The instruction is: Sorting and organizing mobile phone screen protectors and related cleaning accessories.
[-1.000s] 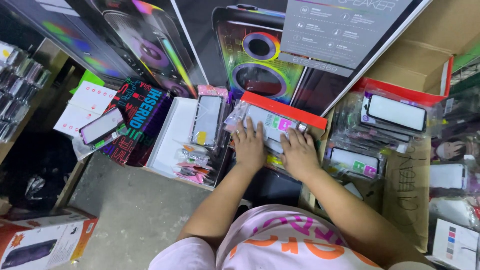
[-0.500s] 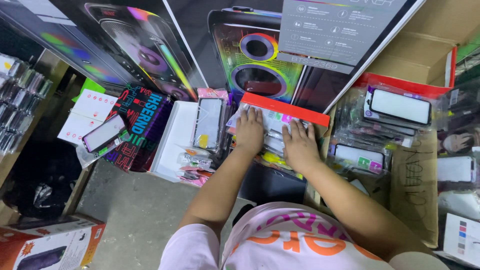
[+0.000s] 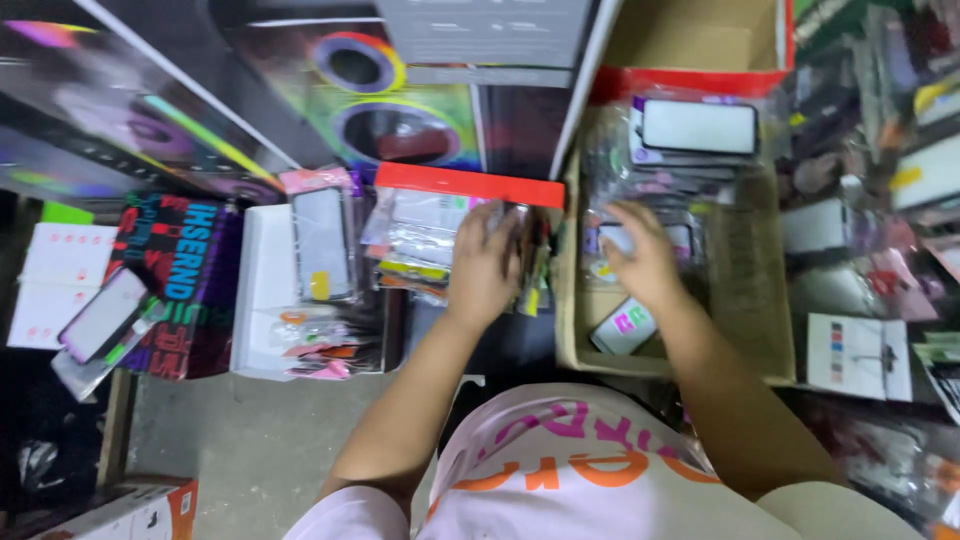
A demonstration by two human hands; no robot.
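Packets of phone cases in clear plastic lie stacked in a red-edged box at the centre of the frame, and we see the left hand pressed against the right end of that stack, fingers curled around several upright packets and gripping them. Right of it, the right hand reaches down into a cardboard box, fingers spread over a bagged phone case; we cannot tell whether it has hold of it. Another bagged case lies loose at the bottom of that box, near the wrist, and a white one rests at the upper end. Left of the stack, a white carton carries a pink-backed case. Big speaker cartons fill the upper left of the frame.
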